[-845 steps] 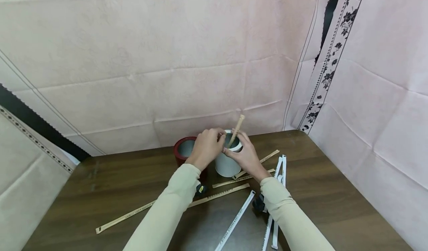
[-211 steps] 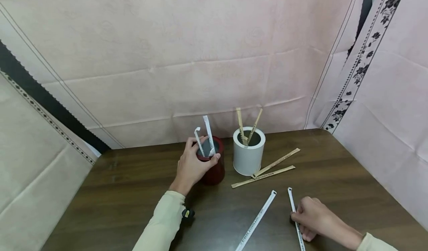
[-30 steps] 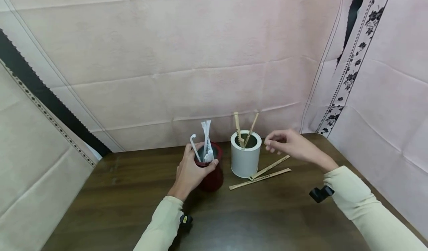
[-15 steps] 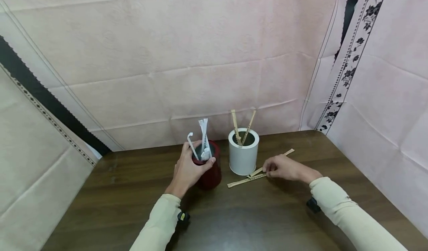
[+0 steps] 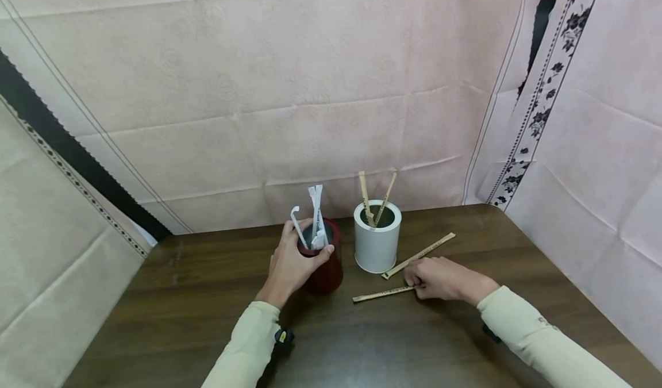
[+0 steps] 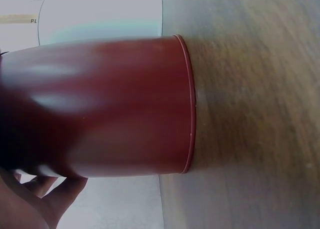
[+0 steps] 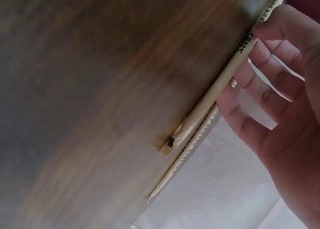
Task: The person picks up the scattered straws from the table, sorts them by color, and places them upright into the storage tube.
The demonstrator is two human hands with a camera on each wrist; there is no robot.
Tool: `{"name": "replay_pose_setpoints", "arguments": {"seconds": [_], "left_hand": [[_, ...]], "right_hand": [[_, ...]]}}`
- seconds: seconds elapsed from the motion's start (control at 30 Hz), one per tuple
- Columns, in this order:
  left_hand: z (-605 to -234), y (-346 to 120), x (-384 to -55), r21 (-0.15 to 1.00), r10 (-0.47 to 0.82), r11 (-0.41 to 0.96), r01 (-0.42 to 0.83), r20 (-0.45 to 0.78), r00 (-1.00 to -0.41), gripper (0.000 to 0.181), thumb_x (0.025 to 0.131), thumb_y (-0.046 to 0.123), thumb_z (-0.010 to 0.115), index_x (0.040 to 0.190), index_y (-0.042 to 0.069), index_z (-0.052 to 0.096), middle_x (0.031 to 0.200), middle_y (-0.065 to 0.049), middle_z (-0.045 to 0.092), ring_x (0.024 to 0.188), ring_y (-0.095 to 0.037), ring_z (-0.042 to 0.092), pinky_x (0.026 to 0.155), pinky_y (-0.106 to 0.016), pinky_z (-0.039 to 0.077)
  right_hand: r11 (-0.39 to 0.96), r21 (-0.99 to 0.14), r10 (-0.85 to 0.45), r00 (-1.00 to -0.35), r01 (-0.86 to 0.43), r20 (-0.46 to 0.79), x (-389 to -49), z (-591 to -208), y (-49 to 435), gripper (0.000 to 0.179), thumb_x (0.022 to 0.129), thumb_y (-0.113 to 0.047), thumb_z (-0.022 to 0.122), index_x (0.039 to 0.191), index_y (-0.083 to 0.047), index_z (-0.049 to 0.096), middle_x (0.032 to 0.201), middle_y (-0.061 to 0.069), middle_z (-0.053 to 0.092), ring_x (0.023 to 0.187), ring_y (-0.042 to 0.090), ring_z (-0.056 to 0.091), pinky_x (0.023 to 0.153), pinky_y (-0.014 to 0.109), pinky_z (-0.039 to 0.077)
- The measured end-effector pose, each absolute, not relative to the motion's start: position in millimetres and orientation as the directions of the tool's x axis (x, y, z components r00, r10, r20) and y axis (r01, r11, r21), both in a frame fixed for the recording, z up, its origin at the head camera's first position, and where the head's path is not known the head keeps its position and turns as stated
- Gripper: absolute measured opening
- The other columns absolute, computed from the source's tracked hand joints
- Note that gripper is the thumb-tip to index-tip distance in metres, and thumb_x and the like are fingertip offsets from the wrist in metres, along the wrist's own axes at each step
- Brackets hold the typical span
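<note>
My left hand (image 5: pixel 289 267) grips the rim and side of a dark red cylindrical canister (image 5: pixel 327 276) standing on the table. Several white paper-wrapped straws (image 5: pixel 316 204) stick up out of it. To the right my right hand (image 5: pixel 439 279) pinches a brown paper-wrapped straw (image 5: pixel 383 294) between thumb and fingers, low over the tabletop; the right wrist view shows its printed wrapper (image 7: pixel 215 89). A second brown wrapped straw (image 5: pixel 429 249) lies just behind that hand. Between the hands stands a white canister (image 5: pixel 376 250) with brown wrapped straws (image 5: pixel 364 192) leaning in its mouth.
The dark wooden table (image 5: pixel 207 319) ends against a pale fabric backdrop (image 5: pixel 331 118) close behind both canisters. Another fabric panel (image 5: pixel 610 192) rises along the right side.
White straws that lay on the table earlier now stand in the red canister. Over the last second my right hand came down from beside the white canister and drew the front brown straw towards me.
</note>
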State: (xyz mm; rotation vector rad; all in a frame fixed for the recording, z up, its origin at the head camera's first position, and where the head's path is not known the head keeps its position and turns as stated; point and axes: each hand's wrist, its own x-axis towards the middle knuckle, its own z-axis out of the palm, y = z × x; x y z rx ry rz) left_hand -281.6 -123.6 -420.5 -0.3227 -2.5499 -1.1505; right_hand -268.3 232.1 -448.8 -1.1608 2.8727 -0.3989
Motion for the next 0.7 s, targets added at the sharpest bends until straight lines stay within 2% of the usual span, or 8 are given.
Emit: {"name": "replay_pose_setpoints", "arguments": {"seconds": [0.1, 0.33, 0.47, 0.7], "left_hand": [[-420.0, -124.3, -281.0, 0.691, 0.07, 0.646, 0.324, 0.369, -0.927, 0.076, 0.083, 0.062, 0.08, 0.148, 0.03, 0.059, 0.138, 0.004, 0.049, 0.118, -0.027, 0.064, 0.089, -0.054, 0.054], [-419.9, -122.3, -281.4, 0.704, 0.073, 0.635, 0.317, 0.354, -0.932, 0.074, 0.084, 0.063, 0.079, 0.147, 0.031, 0.059, 0.14, 0.005, 0.049, 0.119, -0.028, 0.064, 0.091, -0.055, 0.055], [-420.7, -122.5, -282.2, 0.71, 0.071, 0.63, 0.315, 0.351, -0.934, 0.074, 0.084, 0.062, 0.08, 0.147, 0.031, 0.059, 0.14, 0.004, 0.049, 0.119, -0.027, 0.063, 0.092, -0.056, 0.055], [-419.9, -123.9, -282.0, 0.718, 0.072, 0.621, 0.315, 0.348, -0.935, 0.075, 0.083, 0.064, 0.08, 0.147, 0.03, 0.059, 0.14, 0.004, 0.048, 0.121, -0.027, 0.063, 0.094, -0.057, 0.056]], "right_hand": [[0.678, -0.303, -0.679, -0.729, -0.669, 0.091, -263.9, -442.6, 229.4, 0.025, 0.08, -0.003, 0.072, 0.082, -0.024, 0.058, 0.078, -0.015, 0.05, 0.068, -0.002, 0.046, 0.059, 0.023, 0.04], [0.52, -0.563, -0.676, -0.712, -0.643, 0.189, -251.7, -409.0, 223.1, 0.029, 0.081, 0.007, 0.067, 0.093, -0.019, 0.06, 0.083, -0.011, 0.058, 0.075, 0.004, 0.057, 0.063, 0.024, 0.051], [0.454, -0.588, -0.635, -0.706, -0.669, 0.313, -245.6, -384.5, 215.6, 0.033, 0.083, 0.01, 0.067, 0.098, -0.019, 0.06, 0.088, -0.01, 0.064, 0.08, 0.006, 0.063, 0.066, 0.027, 0.056], [0.437, -0.596, -0.446, -0.738, -0.673, 0.506, -234.4, -333.0, 188.1, 0.028, 0.083, 0.013, 0.067, 0.102, -0.007, 0.062, 0.084, -0.001, 0.071, 0.078, 0.012, 0.069, 0.068, 0.029, 0.06]]}}
